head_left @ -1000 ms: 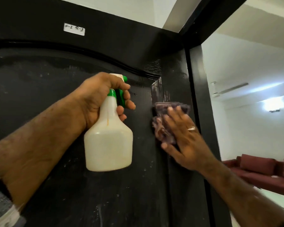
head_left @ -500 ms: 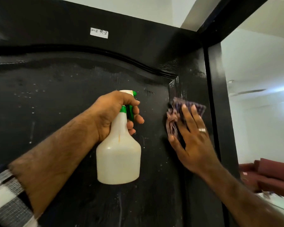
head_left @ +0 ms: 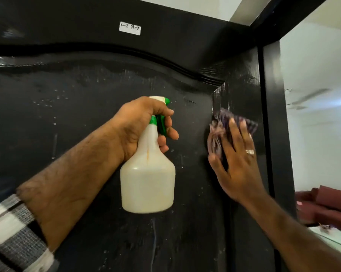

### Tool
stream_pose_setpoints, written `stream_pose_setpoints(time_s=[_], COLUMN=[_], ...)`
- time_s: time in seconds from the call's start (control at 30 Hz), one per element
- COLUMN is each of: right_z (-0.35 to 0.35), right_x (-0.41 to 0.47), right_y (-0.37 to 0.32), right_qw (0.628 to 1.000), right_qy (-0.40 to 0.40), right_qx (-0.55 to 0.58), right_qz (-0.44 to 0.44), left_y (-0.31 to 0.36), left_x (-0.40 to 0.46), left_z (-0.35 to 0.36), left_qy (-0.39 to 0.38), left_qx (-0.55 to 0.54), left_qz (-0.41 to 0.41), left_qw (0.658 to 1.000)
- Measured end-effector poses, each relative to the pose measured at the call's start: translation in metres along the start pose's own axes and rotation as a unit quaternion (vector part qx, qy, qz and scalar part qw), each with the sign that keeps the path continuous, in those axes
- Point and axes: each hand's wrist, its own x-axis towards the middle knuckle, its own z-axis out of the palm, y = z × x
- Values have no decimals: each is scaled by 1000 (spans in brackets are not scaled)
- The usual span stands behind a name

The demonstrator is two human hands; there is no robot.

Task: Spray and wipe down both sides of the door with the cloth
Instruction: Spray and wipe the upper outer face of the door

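A streaked finish is the likeliest fault from here: droplets and runs are scattered across the black wooden door, and those at the left and lower centre of the frame could be left to dry if the wiping is kept to the right stile. The crumpled purple cloth could also be let slip, since it is only pressed flat and not gripped. Spray could be wasted on an area already wiped if the trigger is squeezed while the nozzle is aimed beside the cloth.

The cloth is pinned against the door at centre right by the right hand; its fingers are held straight and slightly spread over the fabric, a ring being worn on one. The cream plastic spray bottle with a green trigger is held at the centre of the frame by the left hand, whose fingers are curled round the neck and trigger.
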Motion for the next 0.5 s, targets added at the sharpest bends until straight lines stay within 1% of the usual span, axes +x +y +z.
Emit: stream_pose_setpoints(time_s=[0.03,0.1,0.23,0.33,0.4,0.5], right_z=[2,-2,-9,3,13,19], right_x=[-15,-13,70,115,102,38], right_y=[4,9,-12,-54,-85,-99], right_qw=[1000,1000,998,998,998,986], right_qy=[-3,0,35,51,46,9], right_qx=[-5,11,43,7,-26,-27], right_qz=[-13,-18,32,29,-19,-164], left_y=[-4,-9,-6,-1,-1,-3], left_x=[-3,-7,-12,-15,-17,-26], left_z=[-1,-6,-17,-27,-37,-58], left_qy=[7,21,35,55,67,79], left_qx=[6,17,4,-12,-20,-24], left_qz=[-3,-13,-17,-14,-8,3], left_qw=[1000,1000,999,998,998,997])
